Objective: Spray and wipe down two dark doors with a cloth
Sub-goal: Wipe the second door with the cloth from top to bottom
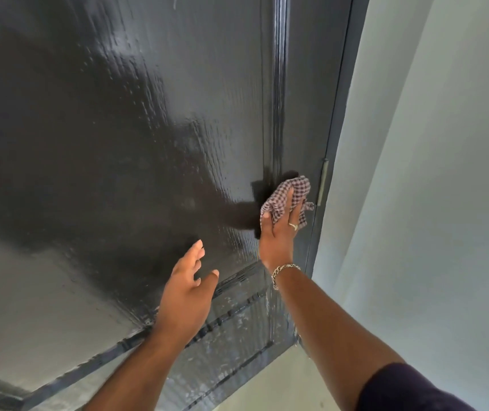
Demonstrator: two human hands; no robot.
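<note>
Right hand [278, 232] presses the crumpled checked cloth [287, 194] flat-fingered against the wet, glossy dark door [118, 129] beside its metal hinge [323, 182] and pale wall [429, 173], left hand [187, 289] hovering, fingers loosely spread.

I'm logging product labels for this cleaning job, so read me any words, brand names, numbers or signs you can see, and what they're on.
None: no readable text anywhere in the head view.
Dark door: wet streaks only.
Checked cloth under the right hand: pattern, no label.
Hinge, ring, bracelet: no visible markings.
</note>
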